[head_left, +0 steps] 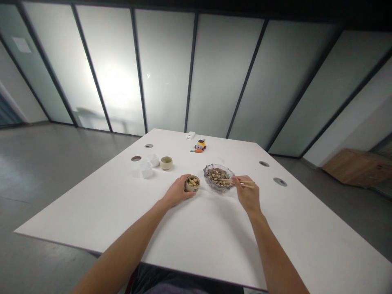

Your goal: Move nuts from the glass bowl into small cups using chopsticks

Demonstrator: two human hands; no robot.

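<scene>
Pinching chopsticks point(229, 180) over the glass bowl point(217, 189) of seeds point(214, 173), the right hand point(247, 197) risked scattering some through crossed tips, while the left hand point(177, 192), curled around the small cup point(192, 189) beside the bowl, could have tipped it by pressing unevenly.

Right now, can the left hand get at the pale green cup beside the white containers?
Probably, once freed: the left hand is around the small filled cup, but nothing stands between that hand and the pale green cup.
</scene>
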